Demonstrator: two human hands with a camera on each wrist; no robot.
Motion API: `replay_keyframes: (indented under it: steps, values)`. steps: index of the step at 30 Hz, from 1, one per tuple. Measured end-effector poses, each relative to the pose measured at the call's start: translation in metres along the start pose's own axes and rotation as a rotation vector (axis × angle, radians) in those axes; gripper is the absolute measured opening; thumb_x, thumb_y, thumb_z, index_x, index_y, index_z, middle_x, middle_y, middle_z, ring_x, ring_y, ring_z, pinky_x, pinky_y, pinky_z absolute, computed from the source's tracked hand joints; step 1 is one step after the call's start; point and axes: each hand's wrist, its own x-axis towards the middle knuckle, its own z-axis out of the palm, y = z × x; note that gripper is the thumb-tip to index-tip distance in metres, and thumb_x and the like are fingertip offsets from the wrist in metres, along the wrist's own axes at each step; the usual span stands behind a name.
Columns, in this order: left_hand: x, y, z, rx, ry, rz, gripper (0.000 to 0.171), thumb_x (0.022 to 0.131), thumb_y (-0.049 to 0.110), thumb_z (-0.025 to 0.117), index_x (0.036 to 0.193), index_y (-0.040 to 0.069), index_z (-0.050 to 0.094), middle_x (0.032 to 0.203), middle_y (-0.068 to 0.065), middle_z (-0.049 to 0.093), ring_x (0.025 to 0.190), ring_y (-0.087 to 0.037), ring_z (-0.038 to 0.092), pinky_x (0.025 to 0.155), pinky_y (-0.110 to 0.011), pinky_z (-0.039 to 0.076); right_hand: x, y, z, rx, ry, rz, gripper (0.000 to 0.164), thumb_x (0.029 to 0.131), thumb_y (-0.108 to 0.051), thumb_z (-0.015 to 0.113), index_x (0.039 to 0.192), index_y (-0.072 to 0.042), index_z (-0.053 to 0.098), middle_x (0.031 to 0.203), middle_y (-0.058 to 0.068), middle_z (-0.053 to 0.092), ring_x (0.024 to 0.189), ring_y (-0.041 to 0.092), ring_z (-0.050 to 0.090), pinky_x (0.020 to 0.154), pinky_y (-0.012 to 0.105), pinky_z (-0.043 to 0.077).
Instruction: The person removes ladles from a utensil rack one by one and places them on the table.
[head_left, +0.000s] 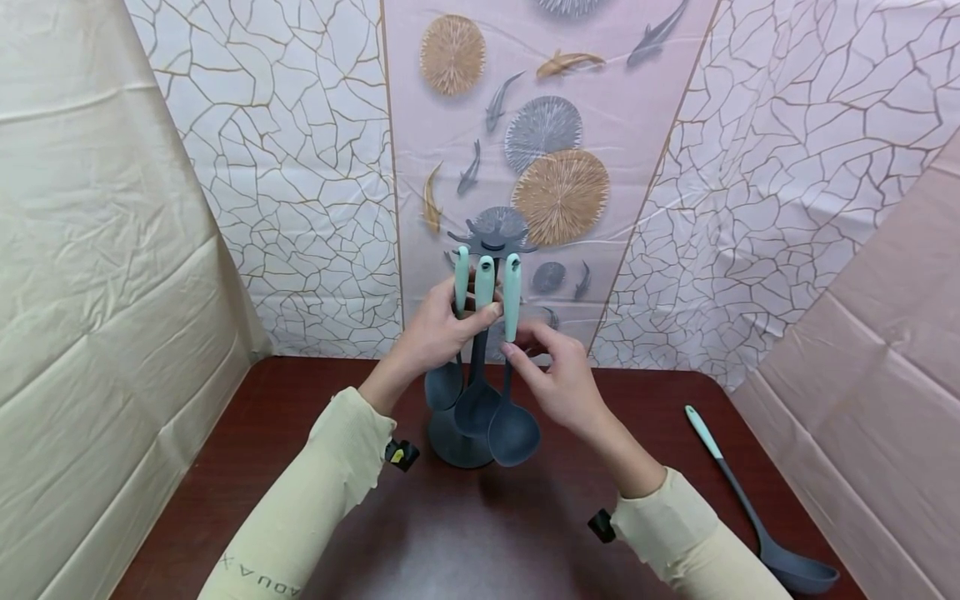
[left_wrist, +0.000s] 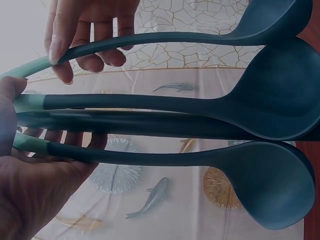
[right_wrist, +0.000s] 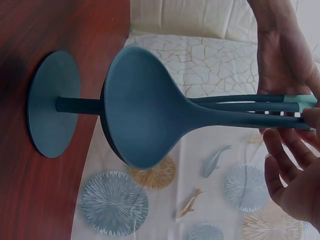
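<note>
A dark utensil stand (head_left: 459,450) with a round base and hooked top stands on the table. Three dark utensils with mint-green handles hang upright in front of it: a spoon (head_left: 442,388) on the left, a ladle (head_left: 477,411) in the middle and another ladle (head_left: 514,435) on the right. My left hand (head_left: 438,332) grips the middle ladle's handle, thumb across its front and fingers behind, around the stand's pole (left_wrist: 145,124). With thumb and forefinger, my right hand (head_left: 558,375) pinches the right ladle just below its green handle.
Another ladle (head_left: 798,571) with a green handle lies on the right side of the dark red table (head_left: 300,467). Patterned cloth (head_left: 300,167) hangs behind the table, and pale cloth walls (head_left: 97,333) stand at both sides.
</note>
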Motion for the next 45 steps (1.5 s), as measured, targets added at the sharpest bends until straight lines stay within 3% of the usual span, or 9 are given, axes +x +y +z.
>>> replay_keyframes:
  steps: [7, 13, 22, 29, 35, 45]
  values:
    - [-0.0003, -0.0001, -0.0001, -0.002, -0.001, 0.008, 0.028, 0.103, 0.027, 0.073, 0.126, 0.013, 0.065, 0.109, -0.003, 0.074, 0.097, -0.02, 0.07, 0.086, -0.04, 0.055, -0.001, -0.0006, -0.0001, -0.007, -0.002, -0.032, 0.014, 0.105, -0.018, 0.07, 0.118, -0.013, 0.072, 0.086, -0.006, 0.068, 0.075, 0.013, 0.067, 0.073, 0.033, 0.058]
    - [-0.0006, 0.0, 0.0005, -0.005, 0.007, 0.001, 0.028, 0.103, 0.027, 0.072, 0.126, 0.013, 0.064, 0.112, -0.003, 0.073, 0.099, -0.02, 0.07, 0.088, -0.04, 0.055, -0.0025, -0.0017, 0.0009, 0.004, -0.006, -0.012, 0.016, 0.106, -0.019, 0.069, 0.119, -0.01, 0.072, 0.086, -0.004, 0.067, 0.076, 0.022, 0.069, 0.069, 0.031, 0.057]
    - [-0.001, -0.0006, 0.0013, -0.015, 0.02, 0.002, 0.026, 0.103, 0.027, 0.073, 0.124, 0.012, 0.066, 0.11, -0.004, 0.073, 0.099, -0.02, 0.07, 0.089, -0.04, 0.054, -0.0062, -0.0014, 0.0021, 0.003, -0.001, -0.036, 0.01, 0.108, -0.02, 0.065, 0.115, -0.015, 0.069, 0.086, -0.006, 0.068, 0.075, 0.014, 0.069, 0.065, 0.034, 0.058]
    - [-0.0015, 0.0003, 0.0018, -0.002, 0.021, 0.004, 0.026, 0.103, 0.028, 0.072, 0.123, 0.013, 0.066, 0.107, -0.004, 0.073, 0.094, -0.021, 0.069, 0.085, -0.04, 0.054, -0.0086, -0.0015, 0.0003, 0.024, 0.006, -0.058, 0.007, 0.108, -0.017, 0.065, 0.114, -0.016, 0.069, 0.087, -0.006, 0.068, 0.073, 0.016, 0.068, 0.063, 0.033, 0.058]
    - [-0.0021, -0.0002, 0.0026, 0.002, 0.017, -0.001, 0.026, 0.103, 0.03, 0.072, 0.123, 0.014, 0.066, 0.107, -0.003, 0.073, 0.093, -0.021, 0.068, 0.082, -0.04, 0.054, -0.0101, -0.0043, -0.0005, 0.037, -0.001, -0.042, 0.011, 0.108, -0.018, 0.064, 0.115, -0.011, 0.068, 0.087, -0.005, 0.069, 0.075, 0.016, 0.068, 0.062, 0.031, 0.058]
    - [-0.0017, 0.0003, 0.0019, 0.002, 0.026, 0.0, 0.026, 0.103, 0.03, 0.073, 0.123, 0.016, 0.066, 0.102, -0.004, 0.072, 0.086, -0.022, 0.065, 0.079, -0.039, 0.052, -0.009, -0.0067, -0.0009, 0.051, 0.009, -0.034, 0.01, 0.108, -0.017, 0.064, 0.115, -0.011, 0.068, 0.088, 0.003, 0.07, 0.075, 0.015, 0.068, 0.061, 0.031, 0.057]
